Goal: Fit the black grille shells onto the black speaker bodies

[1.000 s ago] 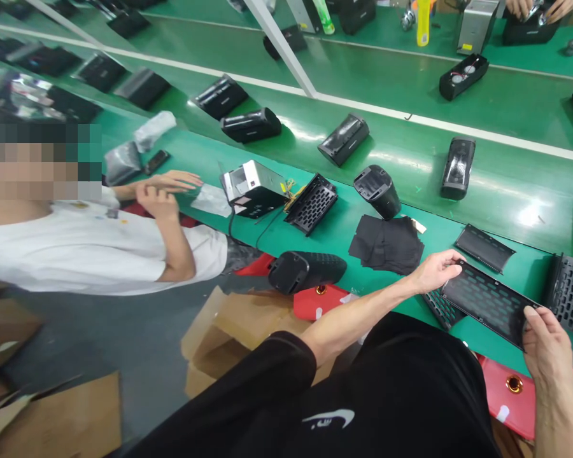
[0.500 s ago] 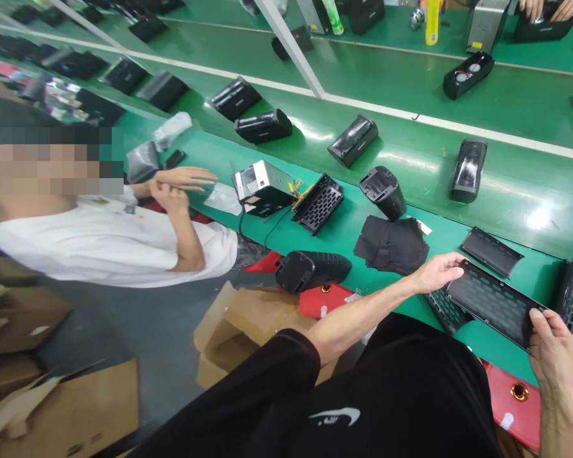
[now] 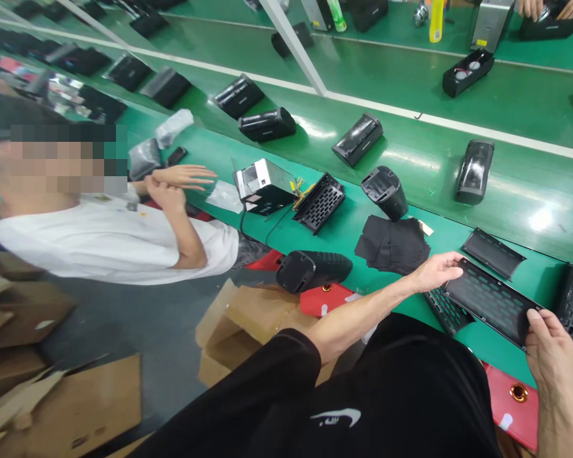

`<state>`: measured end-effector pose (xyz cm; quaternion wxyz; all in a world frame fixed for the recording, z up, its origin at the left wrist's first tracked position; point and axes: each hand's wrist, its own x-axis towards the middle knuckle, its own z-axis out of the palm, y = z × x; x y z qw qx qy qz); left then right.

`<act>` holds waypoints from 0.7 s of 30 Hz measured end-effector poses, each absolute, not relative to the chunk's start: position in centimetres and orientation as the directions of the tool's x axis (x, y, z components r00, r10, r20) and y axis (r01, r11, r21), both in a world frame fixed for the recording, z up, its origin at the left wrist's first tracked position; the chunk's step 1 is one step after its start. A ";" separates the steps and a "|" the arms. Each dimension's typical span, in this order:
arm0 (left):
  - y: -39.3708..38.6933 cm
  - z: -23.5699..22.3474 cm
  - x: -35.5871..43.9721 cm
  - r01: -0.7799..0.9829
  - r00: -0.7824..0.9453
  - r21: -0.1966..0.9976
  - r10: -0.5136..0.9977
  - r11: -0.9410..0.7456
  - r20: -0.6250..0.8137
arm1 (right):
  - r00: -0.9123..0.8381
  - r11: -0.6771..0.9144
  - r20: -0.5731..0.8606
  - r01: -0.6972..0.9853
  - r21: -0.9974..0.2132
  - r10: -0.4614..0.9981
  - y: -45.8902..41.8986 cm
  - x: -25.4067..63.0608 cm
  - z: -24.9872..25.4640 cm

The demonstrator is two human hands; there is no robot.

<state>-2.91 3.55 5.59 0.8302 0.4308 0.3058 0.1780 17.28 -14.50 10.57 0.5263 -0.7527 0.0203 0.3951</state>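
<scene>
A green counter (image 3: 219, 152) runs aslant through the room. Along its far side stretches a glossy green belt (image 3: 420, 165), split lengthwise by a pale strip (image 3: 458, 130), with white glare from a light shining on the belt. A pale post (image 3: 296, 48) slants above the belt, beyond the counter; past that, a second green surface (image 3: 401, 22) lies farther from the counter. On the near side of the counter, a grey floor (image 3: 167, 324) shows. An open cardboard box (image 3: 267, 312) stands just beside the counter's near edge, while a brown cardboard sheet (image 3: 100, 407) and stacked cartons (image 3: 26, 312) sit well apart from it.
</scene>
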 end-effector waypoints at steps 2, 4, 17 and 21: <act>3.6 5.3 -2.9 -0.030 0.749 0.838 0.567 0.545 -0.342 | 0.692 -0.437 -0.613 -0.449 -0.779 0.381 -14.3 17.3 10.6; 3.6 5.1 -3.0 -0.030 0.754 0.843 0.565 0.537 -0.334 | 0.695 -0.432 -0.616 -0.458 -0.777 0.372 -14.2 17.4 10.4; 3.9 4.8 -3.4 -0.117 0.729 0.822 0.611 0.557 -0.310 | 0.605 -0.447 -0.643 -0.466 -0.764 0.469 -14.6 18.1 8.6; 4.1 4.7 -3.9 -0.108 0.737 0.775 0.574 0.622 -0.358 | 0.580 -0.461 -0.636 -0.440 -0.771 0.510 -13.7 18.6 9.0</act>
